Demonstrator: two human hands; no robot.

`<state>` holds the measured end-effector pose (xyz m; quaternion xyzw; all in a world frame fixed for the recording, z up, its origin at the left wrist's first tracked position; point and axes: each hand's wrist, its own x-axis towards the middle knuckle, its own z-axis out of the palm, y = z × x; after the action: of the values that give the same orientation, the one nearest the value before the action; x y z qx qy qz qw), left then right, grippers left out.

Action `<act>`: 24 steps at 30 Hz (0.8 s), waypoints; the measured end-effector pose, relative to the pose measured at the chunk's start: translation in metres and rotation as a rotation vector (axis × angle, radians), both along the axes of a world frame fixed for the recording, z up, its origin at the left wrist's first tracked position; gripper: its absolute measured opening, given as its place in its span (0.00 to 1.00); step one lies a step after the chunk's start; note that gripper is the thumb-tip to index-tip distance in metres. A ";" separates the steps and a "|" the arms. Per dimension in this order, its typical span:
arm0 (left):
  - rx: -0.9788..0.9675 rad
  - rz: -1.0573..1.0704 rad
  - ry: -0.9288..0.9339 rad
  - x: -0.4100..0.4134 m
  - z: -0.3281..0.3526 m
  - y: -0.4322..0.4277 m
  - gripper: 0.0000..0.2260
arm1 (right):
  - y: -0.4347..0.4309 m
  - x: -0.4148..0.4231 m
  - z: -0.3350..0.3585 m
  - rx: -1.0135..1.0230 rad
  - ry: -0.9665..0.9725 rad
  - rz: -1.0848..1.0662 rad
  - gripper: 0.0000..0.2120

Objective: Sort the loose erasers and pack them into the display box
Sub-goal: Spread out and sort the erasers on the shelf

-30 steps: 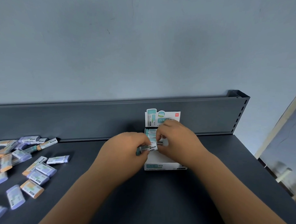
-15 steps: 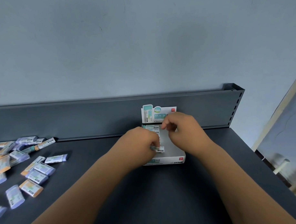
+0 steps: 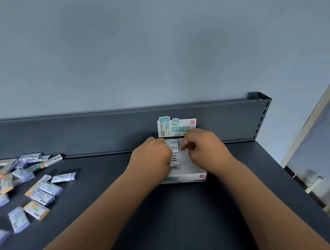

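Observation:
The white display box (image 3: 190,175) lies flat against the back rail, with its printed header card (image 3: 177,126) standing upright. A row of teal-and-white erasers (image 3: 173,148) fills its left side. My left hand (image 3: 151,159) covers the box's left edge, its fingertips closed on the nearest eraser (image 3: 175,165) of that row, barcode side up. My right hand (image 3: 203,146) hovers over the box's back right part, fingers loosely curled and holding nothing. Several loose purple and orange erasers (image 3: 40,191) lie scattered at the far left.
The dark grey tabletop (image 3: 176,218) ends at a right edge (image 3: 296,189), with floor beyond it. A low grey back rail (image 3: 104,128) runs behind the box. The blue-grey wall rises above it.
One second ago both hands held one eraser above the box. My left hand has set it down into the row, and my right hand has let go and drawn back.

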<state>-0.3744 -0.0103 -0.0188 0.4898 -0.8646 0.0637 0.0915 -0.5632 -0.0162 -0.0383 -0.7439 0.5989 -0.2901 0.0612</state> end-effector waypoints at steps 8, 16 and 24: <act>0.060 0.083 0.120 -0.002 -0.003 0.002 0.09 | -0.001 -0.003 -0.002 -0.009 0.069 0.007 0.19; 0.156 0.103 0.198 -0.004 -0.001 0.003 0.06 | -0.007 -0.008 -0.003 -0.021 0.072 0.017 0.18; 0.035 0.150 0.181 0.015 0.022 0.022 0.14 | 0.020 0.002 0.053 0.104 0.221 -0.010 0.10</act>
<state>-0.3595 0.0120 0.0029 0.5583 -0.8148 0.0107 0.1556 -0.5613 0.0036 0.0146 -0.7640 0.6201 -0.1753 0.0318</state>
